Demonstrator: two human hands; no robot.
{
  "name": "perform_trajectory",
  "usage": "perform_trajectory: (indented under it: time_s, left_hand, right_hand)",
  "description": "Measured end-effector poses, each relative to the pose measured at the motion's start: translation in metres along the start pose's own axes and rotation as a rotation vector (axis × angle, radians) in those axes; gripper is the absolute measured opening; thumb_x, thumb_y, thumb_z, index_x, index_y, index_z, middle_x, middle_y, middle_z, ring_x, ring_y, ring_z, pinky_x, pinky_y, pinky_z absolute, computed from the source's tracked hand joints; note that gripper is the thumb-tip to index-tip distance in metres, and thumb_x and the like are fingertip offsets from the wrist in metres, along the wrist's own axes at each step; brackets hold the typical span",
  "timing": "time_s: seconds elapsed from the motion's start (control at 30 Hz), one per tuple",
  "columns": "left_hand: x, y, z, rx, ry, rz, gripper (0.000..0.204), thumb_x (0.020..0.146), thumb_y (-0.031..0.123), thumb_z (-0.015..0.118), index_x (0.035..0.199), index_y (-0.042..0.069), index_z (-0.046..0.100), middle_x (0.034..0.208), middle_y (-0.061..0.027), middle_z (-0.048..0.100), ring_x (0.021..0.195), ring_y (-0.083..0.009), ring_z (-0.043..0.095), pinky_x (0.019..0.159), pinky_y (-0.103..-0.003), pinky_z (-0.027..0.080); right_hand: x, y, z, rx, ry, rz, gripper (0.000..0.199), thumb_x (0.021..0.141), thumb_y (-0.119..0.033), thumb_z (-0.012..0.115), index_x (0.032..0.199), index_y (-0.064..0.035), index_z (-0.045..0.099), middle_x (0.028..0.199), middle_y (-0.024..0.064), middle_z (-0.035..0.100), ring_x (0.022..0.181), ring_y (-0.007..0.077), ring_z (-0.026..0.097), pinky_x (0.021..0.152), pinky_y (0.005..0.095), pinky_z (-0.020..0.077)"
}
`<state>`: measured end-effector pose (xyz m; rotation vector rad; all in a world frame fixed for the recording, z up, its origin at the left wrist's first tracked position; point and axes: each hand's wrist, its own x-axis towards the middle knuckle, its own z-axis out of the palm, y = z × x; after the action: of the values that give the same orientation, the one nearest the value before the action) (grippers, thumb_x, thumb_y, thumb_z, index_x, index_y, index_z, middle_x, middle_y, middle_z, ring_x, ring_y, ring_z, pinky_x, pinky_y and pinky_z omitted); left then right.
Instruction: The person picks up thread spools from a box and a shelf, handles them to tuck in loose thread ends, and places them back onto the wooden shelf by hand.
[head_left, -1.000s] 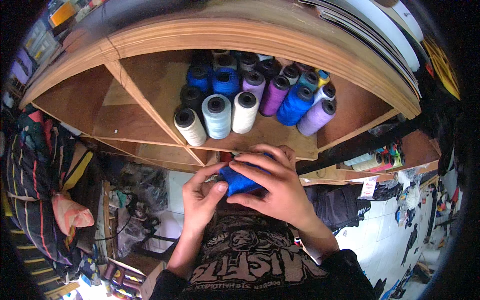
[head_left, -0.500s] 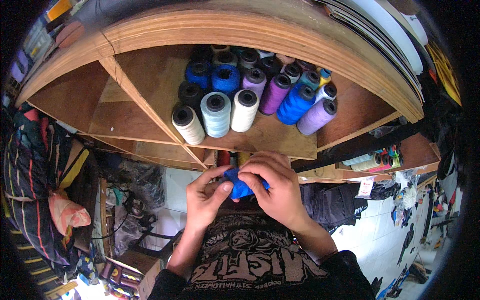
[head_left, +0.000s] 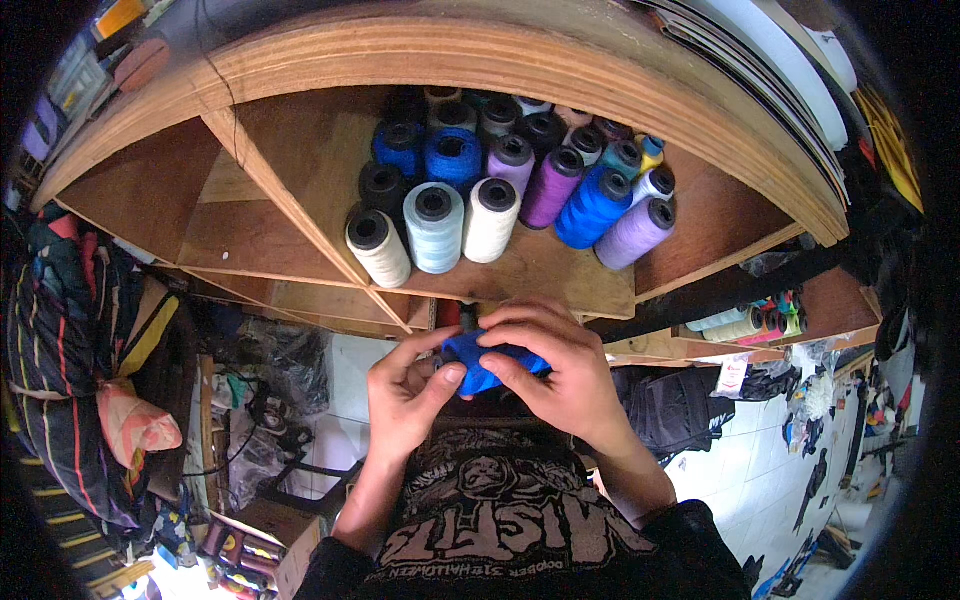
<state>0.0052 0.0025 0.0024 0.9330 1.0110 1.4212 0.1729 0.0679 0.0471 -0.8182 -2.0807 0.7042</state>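
Observation:
Between my two hands, just below the shelf's front edge, lies a blue thread spool (head_left: 487, 366) turned on its side. My left hand (head_left: 410, 385) closes on its left end, thumb in front and fingers behind. From the right, my right hand (head_left: 560, 375) wraps its fingers over the spool's top and right end, hiding part of it. Above, several thread spools stand on the wooden shelf (head_left: 540, 280): a cream spool (head_left: 490, 220), a light blue spool (head_left: 434, 228), a purple spool (head_left: 551, 188) and a lilac spool (head_left: 636, 233) among them.
A wooden divider (head_left: 290, 200) separates the spools from the compartment on the left. More spools sit in a lower shelf (head_left: 830, 335) at the right. Striped cloth (head_left: 70, 370) hangs at the far left, and a black bag (head_left: 665, 410) is right of my forearm. White tiles (head_left: 740, 470) cover the floor.
The blue spool has turned a little, and more of its side shows. My right fingers have shifted along it and spread slightly; my left hand stays nearly in place.

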Motion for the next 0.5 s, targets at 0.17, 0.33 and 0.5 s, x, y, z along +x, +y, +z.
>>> perform_trajectory:
  time_s: [0.17, 0.33, 0.5]
  left_hand:
    - [-0.002, -0.0014, 0.0021, 0.061, 0.043, 0.058, 0.035, 0.086, 0.002, 0.061, 0.117, -0.01, 0.051, 0.099, -0.016, 0.062, 0.081, -0.0162, 0.062, 0.068, -0.027, 0.053]
    - [-0.0027, 0.0031, 0.0001, 0.103, 0.038, -0.026, 0.033, 0.087, 0.002, 0.06, 0.115, -0.01, 0.051, 0.093, -0.0156, 0.063, 0.074, -0.0163, 0.062, 0.067, -0.027, 0.053]
    - [-0.0003, 0.0024, 0.0031, 0.021, 0.066, -0.03, 0.031, 0.087, 0.005, 0.06, 0.113, -0.01, 0.052, 0.089, -0.0156, 0.063, 0.07, -0.0171, 0.063, 0.06, -0.028, 0.055]
  right_hand:
    - [-0.0027, -0.0016, -0.0001, -0.03, -0.06, -0.001, 0.013, 0.08, -0.01, 0.065, 0.091, -0.0049, 0.061, 0.097, 0.0102, 0.063, 0.093, 0.029, 0.059, 0.081, 0.04, 0.046]
    - [-0.0051, -0.0038, 0.0064, -0.062, 0.001, 0.077, 0.01, 0.082, -0.008, 0.062, 0.089, -0.003, 0.057, 0.093, 0.0112, 0.061, 0.088, 0.0304, 0.059, 0.078, 0.0402, 0.0461]
    - [-0.007, -0.0068, -0.0005, 0.117, -0.024, 0.036, 0.013, 0.079, -0.007, 0.066, 0.089, -0.0034, 0.06, 0.098, 0.0095, 0.062, 0.099, 0.0285, 0.058, 0.086, 0.0396, 0.0458]
